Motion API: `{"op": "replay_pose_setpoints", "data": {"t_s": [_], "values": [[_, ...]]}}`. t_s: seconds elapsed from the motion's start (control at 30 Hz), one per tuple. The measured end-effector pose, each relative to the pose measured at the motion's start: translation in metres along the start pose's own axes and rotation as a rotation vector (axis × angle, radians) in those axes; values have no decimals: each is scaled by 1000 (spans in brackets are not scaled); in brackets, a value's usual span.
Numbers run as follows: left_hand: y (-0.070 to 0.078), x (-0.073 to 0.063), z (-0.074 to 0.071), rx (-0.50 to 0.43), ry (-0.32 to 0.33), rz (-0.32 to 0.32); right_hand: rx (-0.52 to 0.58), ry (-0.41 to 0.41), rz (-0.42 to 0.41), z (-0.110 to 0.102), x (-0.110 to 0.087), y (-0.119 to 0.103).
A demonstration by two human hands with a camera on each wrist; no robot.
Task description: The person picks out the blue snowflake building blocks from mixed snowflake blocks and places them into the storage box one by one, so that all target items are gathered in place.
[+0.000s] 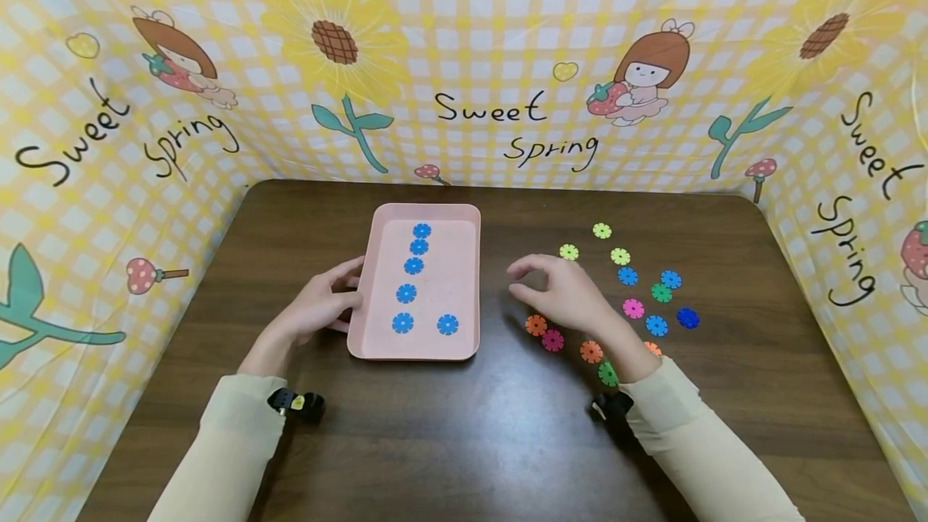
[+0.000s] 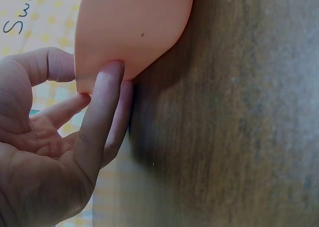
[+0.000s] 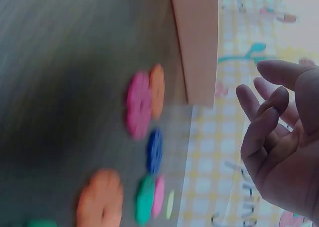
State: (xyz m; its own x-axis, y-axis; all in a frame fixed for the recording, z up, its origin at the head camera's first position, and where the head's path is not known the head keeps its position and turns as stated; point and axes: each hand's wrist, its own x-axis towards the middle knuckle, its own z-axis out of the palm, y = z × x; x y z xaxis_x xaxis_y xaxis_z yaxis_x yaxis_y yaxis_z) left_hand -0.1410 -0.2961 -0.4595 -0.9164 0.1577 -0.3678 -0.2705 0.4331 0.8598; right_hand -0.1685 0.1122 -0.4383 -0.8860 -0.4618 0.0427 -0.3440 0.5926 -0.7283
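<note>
Checkered cloth [image 1: 493,6] is walling a wood-grain table [image 1: 449,441], where a smooth pink tray [image 1: 451,272] is lying — long axis running twelve to six o'clock — and holding six flat, notched blue discs [image 1: 414,266]. At its nine o'clock, the left hand [image 1: 316,300] is gripping its side; beyond three, the right hand [image 1: 565,288] is hovering, loosely curled and released, near scattered multicoloured discs [image 1: 634,308].

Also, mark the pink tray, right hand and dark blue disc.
Pink tray [image 1: 445,276]: head view, bare floor.
Right hand [image 1: 565,290]: head view, middle of it.
Dark blue disc [image 1: 688,318]: head view, middle of face.
</note>
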Motion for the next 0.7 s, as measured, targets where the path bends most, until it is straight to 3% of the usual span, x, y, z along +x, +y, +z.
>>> {"op": "replay_pose_setpoints", "data": {"t_s": [0.37, 0.7], "values": [[1, -1, 0, 0, -2, -6, -62, 129, 184, -45, -20, 46], [3, -1, 1, -7, -3, -11, -121, 184, 288, -66, -39, 81]]}}
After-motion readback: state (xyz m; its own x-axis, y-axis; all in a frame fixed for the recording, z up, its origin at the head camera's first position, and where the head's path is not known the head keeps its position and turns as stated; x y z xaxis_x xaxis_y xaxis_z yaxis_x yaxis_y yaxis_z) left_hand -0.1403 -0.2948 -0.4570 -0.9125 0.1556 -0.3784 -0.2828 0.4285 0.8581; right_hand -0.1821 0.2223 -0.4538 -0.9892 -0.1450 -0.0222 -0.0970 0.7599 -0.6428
